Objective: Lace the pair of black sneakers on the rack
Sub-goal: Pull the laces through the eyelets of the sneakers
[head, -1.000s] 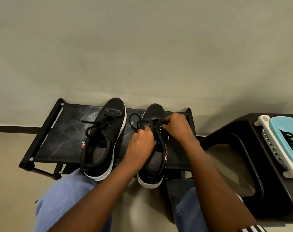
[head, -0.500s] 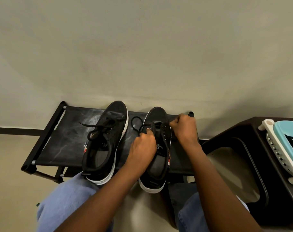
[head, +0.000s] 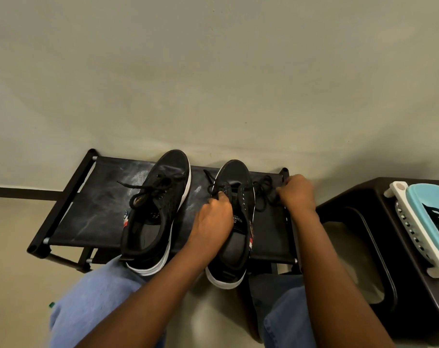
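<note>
Both bare forearms stretched forward toward 12 o'clock, hands apart.

Left hand (head: 214, 217) curled, knuckles up, fingers (head: 222, 197) pinching a black lace (head: 211, 183) at the left eyelets of the right-hand sneaker (head: 234, 222). Right hand (head: 298, 194) out at 3 o'clock of the left, fingers folded round the other lace end (head: 263, 194), drawn sideways. Blue-jeaned knees (head: 93, 300) below at 6 o'clock.

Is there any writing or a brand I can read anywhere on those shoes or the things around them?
White print on the insole of the right sneaker: partly hidden by the left hand, upside down and too blurred to read.
Round white mark on the insole of the left sneaker: too small to read.
Red, white and blue patches on the sides of both sneakers: no legible letters.
No other text shows.
</note>
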